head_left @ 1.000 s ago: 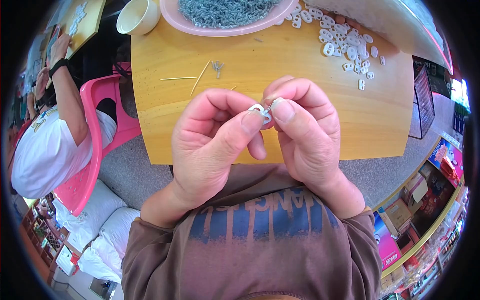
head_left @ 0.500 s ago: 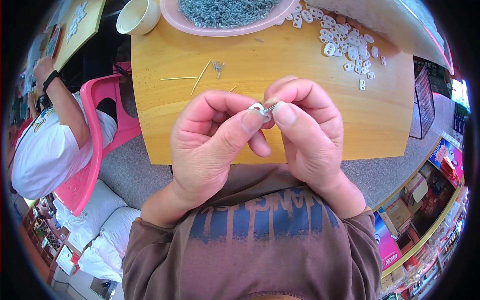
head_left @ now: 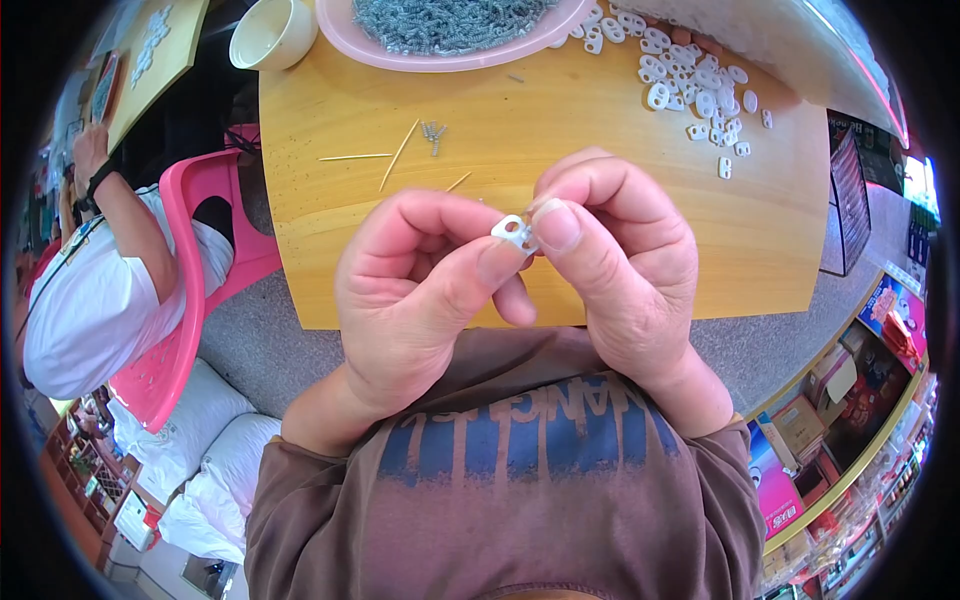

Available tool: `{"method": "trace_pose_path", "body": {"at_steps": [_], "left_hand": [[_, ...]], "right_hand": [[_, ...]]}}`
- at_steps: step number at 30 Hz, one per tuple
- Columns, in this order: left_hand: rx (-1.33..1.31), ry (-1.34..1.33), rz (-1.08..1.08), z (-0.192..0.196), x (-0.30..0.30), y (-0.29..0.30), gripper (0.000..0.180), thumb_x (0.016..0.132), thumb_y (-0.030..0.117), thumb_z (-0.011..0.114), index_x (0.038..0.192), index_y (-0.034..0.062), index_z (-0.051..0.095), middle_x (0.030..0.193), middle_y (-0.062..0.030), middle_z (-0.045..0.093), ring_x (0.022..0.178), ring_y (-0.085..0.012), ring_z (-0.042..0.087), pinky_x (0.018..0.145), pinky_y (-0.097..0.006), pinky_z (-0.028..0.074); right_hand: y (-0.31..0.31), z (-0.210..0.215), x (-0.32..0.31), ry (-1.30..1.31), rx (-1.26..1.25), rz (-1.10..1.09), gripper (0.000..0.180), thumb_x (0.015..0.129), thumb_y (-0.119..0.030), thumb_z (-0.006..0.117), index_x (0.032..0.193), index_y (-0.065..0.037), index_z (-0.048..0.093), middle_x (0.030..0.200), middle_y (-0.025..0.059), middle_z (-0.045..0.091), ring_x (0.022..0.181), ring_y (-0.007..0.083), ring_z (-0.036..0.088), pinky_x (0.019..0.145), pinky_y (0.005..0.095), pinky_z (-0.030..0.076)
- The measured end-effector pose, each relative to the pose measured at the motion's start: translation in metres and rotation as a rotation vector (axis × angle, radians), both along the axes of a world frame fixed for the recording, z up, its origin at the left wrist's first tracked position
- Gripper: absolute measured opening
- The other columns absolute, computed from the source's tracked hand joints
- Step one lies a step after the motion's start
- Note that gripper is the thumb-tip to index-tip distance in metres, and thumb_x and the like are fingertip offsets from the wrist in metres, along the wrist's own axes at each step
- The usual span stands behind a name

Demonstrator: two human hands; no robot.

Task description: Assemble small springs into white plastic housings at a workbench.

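Nearest the camera, a brown shirt (head_left: 520, 480) with blue print was seen at the lower edge. Both hands were raised above it, over the near edge of the table (head_left: 600, 130). The left hand (head_left: 420, 290) was curled, its thumb and forefinger pinched together on a small white clip (head_left: 512, 232). The right hand (head_left: 620, 270) was pressed against it from the other side, thumb and forefinger closed on the same clip; the thumbs were seen touching or nearly touching. A hole was visible in the clip's exposed end; the rest was hidden by the fingertips. Whether a screw was held with it could not be told.

Beyond the hands, on the wooden table, two thin sticks (head_left: 385, 157) were noted lying crossed, with a few loose screws (head_left: 433, 133) just beside them. Farther right, a scatter of white clips (head_left: 690, 85) was recorded. At the far edge, a pink tray (head_left: 450, 58) heaped with grey screws was seen, and a cream cup (head_left: 272, 32) to its left.

To the left, well apart from the table, another person in a white shirt (head_left: 90, 300) was seated on a pink chair (head_left: 190, 330). White sacks (head_left: 210, 460) were noted on the floor below the chair.
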State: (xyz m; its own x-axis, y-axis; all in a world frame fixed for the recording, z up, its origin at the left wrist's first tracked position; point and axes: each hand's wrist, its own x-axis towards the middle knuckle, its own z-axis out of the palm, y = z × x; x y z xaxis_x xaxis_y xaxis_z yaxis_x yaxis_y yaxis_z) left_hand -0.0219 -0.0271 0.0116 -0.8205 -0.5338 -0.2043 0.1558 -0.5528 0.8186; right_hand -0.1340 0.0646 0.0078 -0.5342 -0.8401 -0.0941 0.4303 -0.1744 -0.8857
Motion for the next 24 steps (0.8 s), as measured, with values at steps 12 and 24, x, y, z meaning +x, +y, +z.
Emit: {"method": "trace_pose_path", "body": {"at_steps": [12,24], "left_hand": [[-0.018,0.057,0.015,-0.0037,0.0037,0.0019,0.012,0.08,-0.001,0.054,0.089,-0.0017,0.047,0.086,-0.0149,0.058,0.062,-0.0149,0.059,0.057,-0.023,0.05],[0.02,0.039,0.042,-0.0023,-0.0046,0.0034,0.011,0.08,0.0,0.055,0.088,-0.0008,0.047,0.084,-0.0143,0.059,0.061,-0.0152,0.058,0.056,-0.023,0.048]], "right_hand": [[0.001,0.0016,0.0044,-0.11,-0.042,0.076,0.01,0.083,-0.01,0.052,0.085,-0.001,0.049,0.083,0.0052,0.048,0.073,0.0081,0.045,0.068,0.0202,0.039],[0.0026,0.0035,0.0011,-0.118,-0.032,0.001,0.015,0.082,-0.012,0.052,0.091,0.001,0.05,0.088,0.0056,0.049,0.078,0.0096,0.048,0.074,0.0237,0.038]]}}
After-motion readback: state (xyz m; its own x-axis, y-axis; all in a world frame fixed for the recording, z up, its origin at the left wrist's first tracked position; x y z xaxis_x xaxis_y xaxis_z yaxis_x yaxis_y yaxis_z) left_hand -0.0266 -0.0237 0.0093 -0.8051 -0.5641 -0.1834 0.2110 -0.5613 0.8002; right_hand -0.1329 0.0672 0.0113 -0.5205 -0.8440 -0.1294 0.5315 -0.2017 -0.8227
